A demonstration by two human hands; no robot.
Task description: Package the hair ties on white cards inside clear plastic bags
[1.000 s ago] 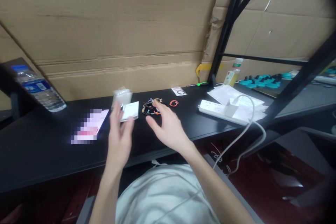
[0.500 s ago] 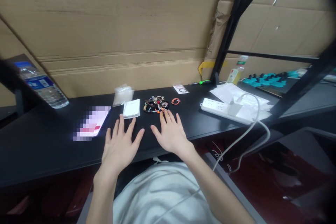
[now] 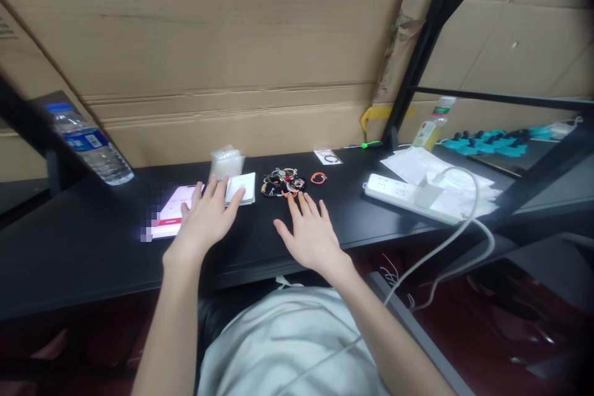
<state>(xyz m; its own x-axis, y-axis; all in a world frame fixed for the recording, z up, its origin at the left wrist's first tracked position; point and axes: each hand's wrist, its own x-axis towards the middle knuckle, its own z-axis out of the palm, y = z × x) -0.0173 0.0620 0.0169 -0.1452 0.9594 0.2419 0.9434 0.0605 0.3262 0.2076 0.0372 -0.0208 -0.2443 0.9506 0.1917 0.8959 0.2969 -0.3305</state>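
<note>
My left hand is open, palm down, its fingers over the left edge of a stack of white cards and beside a lit phone. Behind the cards sits a pile of clear plastic bags. My right hand is open and palm down, with its fingertips at the near edge of a heap of mixed bracelets. An orange bracelet lies apart, right of the heap. Further back is a small bag with a dark bracelet in it.
On the black desk, a water bottle stands at the left. A white power strip with a cable, papers and a drink bottle are at the right, near a black metal frame.
My left hand has moved forward, from in front of the cards to over their left edge and beside the phone. My right hand stays near the bracelets. The view has shifted slightly.
</note>
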